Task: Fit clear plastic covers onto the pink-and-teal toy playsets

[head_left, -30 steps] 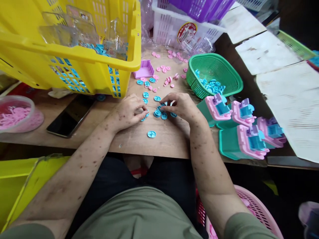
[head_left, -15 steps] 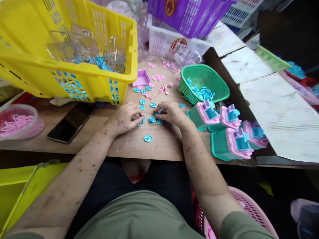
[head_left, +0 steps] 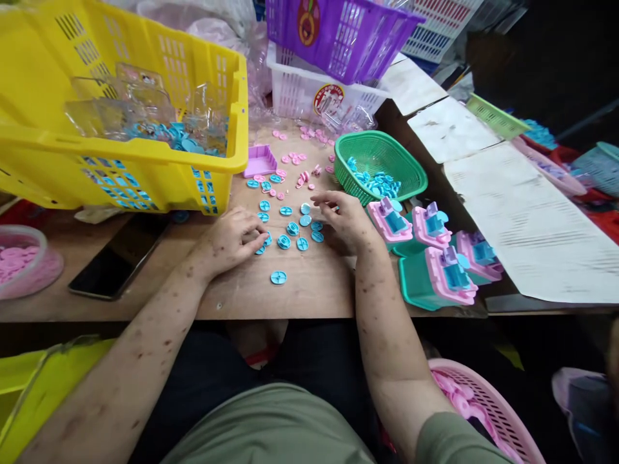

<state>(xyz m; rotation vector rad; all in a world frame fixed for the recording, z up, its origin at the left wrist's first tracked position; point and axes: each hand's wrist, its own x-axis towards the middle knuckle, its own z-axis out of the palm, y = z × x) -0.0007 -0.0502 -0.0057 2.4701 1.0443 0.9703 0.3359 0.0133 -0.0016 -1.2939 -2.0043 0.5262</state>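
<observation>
Several small round blue plastic pieces (head_left: 284, 241) lie scattered on the wooden table between my two hands. Some show a cross-ribbed side, others a smooth face. My left hand (head_left: 235, 238) rests on the table with curved fingers, thumb and forefinger apart; its tips are beside a few blue pieces (head_left: 261, 250) at the left of the group. On the other side, my right hand (head_left: 341, 219) is open above the table, fingers apart, close to two smooth blue discs (head_left: 305, 220). Nothing shows in its grasp. A lone ribbed blue piece (head_left: 278, 277) lies nearer the front edge.
Pink pieces (head_left: 294, 158) and a purple tray (head_left: 260, 160) lie farther back. A yellow crate (head_left: 236, 148) stands left, near a phone (head_left: 116, 258). At right are a green basket (head_left: 411, 164) of blue parts and several teal boxes with pink lids (head_left: 420, 280).
My right hand has shifted right and opened away from the blue pieces, uncovering several of them. My left hand stays by the left pieces. The camera view has shifted slightly.
</observation>
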